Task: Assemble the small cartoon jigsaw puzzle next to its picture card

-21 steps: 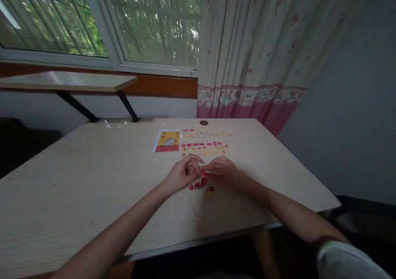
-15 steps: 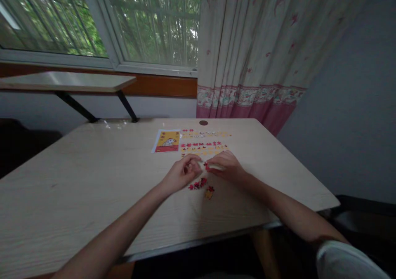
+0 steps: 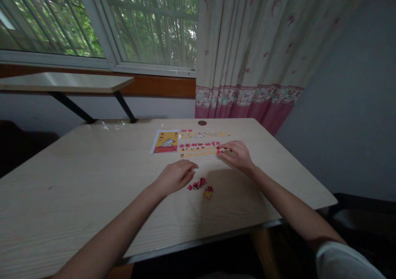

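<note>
My right hand [image 3: 237,154] pinches a red puzzle piece [image 3: 219,151] between thumb and fingertips, at the right end of the laid-out rows. Lower and to the left, my left hand [image 3: 175,176] hovers over the table with loosely bent fingers, thumb apart from them, and nothing visible in it. Just right of that hand lies a small heap of red and dark puzzle pieces [image 3: 198,184]. A yellow and red cluster of pieces [image 3: 208,193] sits beside the heap. Rows of red pieces [image 3: 198,145] and yellow pieces [image 3: 194,154] stretch beyond my hands.
A picture sheet [image 3: 165,142] with a white animal on yellow and red lies left of the rows. More pieces [image 3: 204,134] are lined up farther back. A raised shelf [image 3: 68,82] stands at the back left of the table [image 3: 93,180]. A curtain [image 3: 241,64] hangs behind.
My right hand has moved away from my left, right and farther out toward the rows, carrying the red puzzle piece. My left hand has shifted slightly left and turned palm-down.
</note>
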A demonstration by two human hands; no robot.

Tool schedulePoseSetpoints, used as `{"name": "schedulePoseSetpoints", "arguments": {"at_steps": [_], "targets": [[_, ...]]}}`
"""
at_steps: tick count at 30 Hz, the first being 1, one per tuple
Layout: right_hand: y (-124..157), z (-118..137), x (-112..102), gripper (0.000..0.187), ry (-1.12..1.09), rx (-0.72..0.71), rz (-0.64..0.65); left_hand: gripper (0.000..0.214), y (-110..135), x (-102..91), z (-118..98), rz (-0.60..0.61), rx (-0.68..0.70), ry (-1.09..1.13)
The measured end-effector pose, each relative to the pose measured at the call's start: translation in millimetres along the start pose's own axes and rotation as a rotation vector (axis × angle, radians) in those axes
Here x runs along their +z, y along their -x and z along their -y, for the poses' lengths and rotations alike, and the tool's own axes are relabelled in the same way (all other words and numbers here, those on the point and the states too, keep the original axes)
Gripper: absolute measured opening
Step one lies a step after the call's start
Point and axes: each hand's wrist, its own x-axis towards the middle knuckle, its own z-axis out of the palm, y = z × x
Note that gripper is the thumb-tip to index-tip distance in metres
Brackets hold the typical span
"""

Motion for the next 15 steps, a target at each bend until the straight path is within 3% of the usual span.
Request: {"name": "schedulePoseSetpoints", "arguments": {"at_steps": [5, 11, 15], "targets": [[-5.7, -25.5, -3.3, 0.023, -0.054, 0.118, 0.142, 0.021, 0.3, 2.4, 2.2, -0.002, 0.014, -0.004], [-12.3, -85.9, 14.1, 0.027, -0.183, 0.535, 0.367, 0.02, 0.3, 3.8, 3.2, 0.01, 0.024, -0.005], [-15.4, -106.1, 25.4, 0.028, -0.224, 0.605, 0.458, 0.021, 0.4, 2.7, 2.6, 0.027, 0.03, -0.013]]}}
